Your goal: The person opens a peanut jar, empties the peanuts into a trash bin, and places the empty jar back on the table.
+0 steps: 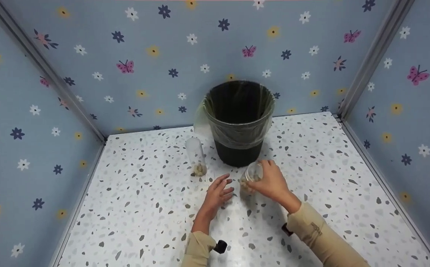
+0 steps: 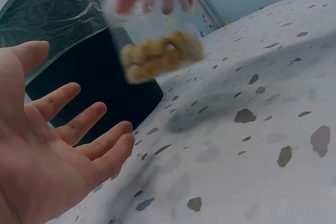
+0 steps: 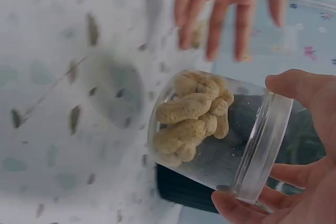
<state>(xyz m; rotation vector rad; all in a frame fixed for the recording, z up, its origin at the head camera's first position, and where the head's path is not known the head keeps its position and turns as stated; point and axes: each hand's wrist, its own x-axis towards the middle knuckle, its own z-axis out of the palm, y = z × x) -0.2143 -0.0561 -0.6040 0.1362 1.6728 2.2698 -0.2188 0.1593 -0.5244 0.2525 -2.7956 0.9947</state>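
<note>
Right hand (image 1: 273,182) is gripping the clear jar (image 3: 231,150) round its rim; jar is hanging just above the table (image 1: 144,211), before the bin (image 1: 237,150). Long axis is running near upright, rim pointing up, peanuts (image 3: 186,119) lying at the base. Left hand (image 1: 216,195) is holding nothing, fingers loosely spread nearby. Right sleeve (image 1: 320,233) is bearing a mark, too small to read.

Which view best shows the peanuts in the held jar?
Right wrist: the peanuts sit large and near centre, individual shells distinct through the clear jar. Left wrist shows them blurred; head shows them small, with little detail.
</note>
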